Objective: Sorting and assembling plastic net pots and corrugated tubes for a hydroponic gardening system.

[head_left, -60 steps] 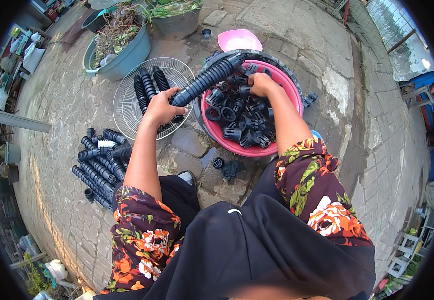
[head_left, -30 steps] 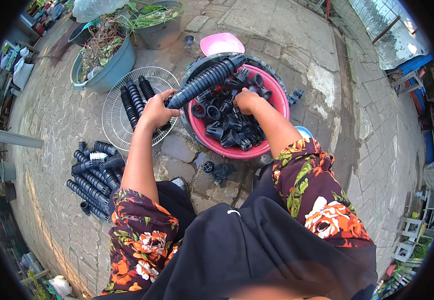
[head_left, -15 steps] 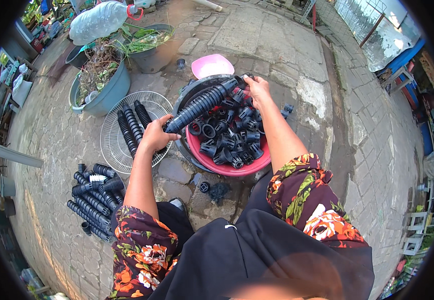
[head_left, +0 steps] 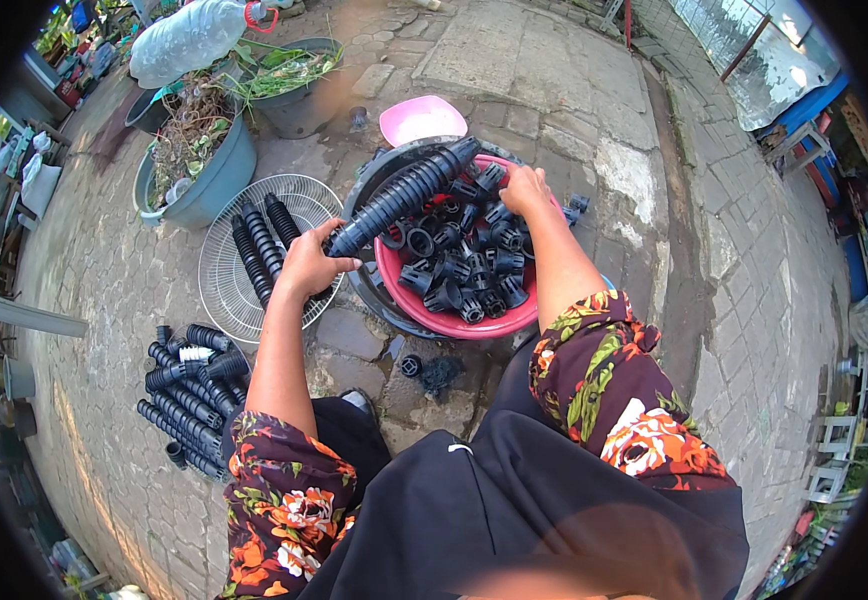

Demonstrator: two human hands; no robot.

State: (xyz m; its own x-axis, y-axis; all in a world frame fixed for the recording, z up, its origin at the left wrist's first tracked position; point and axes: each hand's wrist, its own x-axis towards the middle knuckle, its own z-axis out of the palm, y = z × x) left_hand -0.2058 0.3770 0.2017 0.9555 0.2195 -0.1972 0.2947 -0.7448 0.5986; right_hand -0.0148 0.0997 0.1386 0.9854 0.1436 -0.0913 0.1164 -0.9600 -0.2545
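Observation:
My left hand point(head_left: 312, 262) is closed round the near end of a long stack of nested black net pots point(head_left: 404, 198). The stack slants up and away to the right, over the red basin point(head_left: 454, 325). Loose black net pots point(head_left: 472, 270), slotted and cup-shaped, fill that basin. At its far right rim my right hand point(head_left: 527, 190) is curled downward among the pots, apart from the stack. Its fingertips are hidden, so what it grips cannot be made out. Left of the basin, a white wire basket point(head_left: 216, 262) holds several finished-looking black stacks point(head_left: 261, 240).
A pile of black stacks point(head_left: 194, 400) lies on the paving at left. A pink bowl point(head_left: 422, 120) stands beyond the basin. Planters, including a blue-grey tub point(head_left: 204, 180), stand at the far left. One loose pot point(head_left: 411, 365) and a dark mesh clump point(head_left: 441, 374) lie near my feet.
My right hand has left the stack's far end and moved right and down to the basin's rim. My left hand still holds the stack, nearly in place.

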